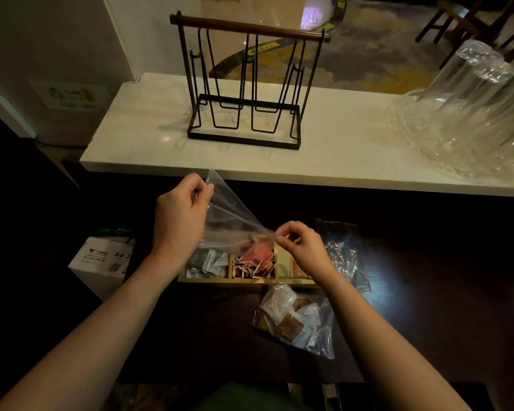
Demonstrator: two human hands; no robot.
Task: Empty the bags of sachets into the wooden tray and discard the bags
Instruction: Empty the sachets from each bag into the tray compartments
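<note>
The left hand [180,215] pinches one upper corner of a clear plastic bag [229,215] between thumb and fingers; the right hand [301,247] pinches the opposite, lower corner, so both grips are narrow and closed on the film. The bag hangs stretched and tilted between the two hands, directly above the wooden tray [244,280] on the dark desk. Whether a few red sachets remain at its low end, or are seen through the film from the tray, cannot be told. Judged from its sag and creasing, the film is very light, limp and slippery; it carries no stiffness of its own, so hold it at corners or along a seam, never across the middle. The tray lies near the centre of the desk with three compartments in view: pale green sachets [207,264] at left, red sachets [254,266] in the middle, and brown sachets [298,269] at right, partly hidden by the right hand. A full bag [294,321] of brown and white sachets lies nearer, just in front of the tray; it appears heavier and lumpy, and is best lifted by its closed end. A crumpled bag [343,256] lies to the right of the tray. Sachets are small, flat and likely to scatter if poured fast.
</note>
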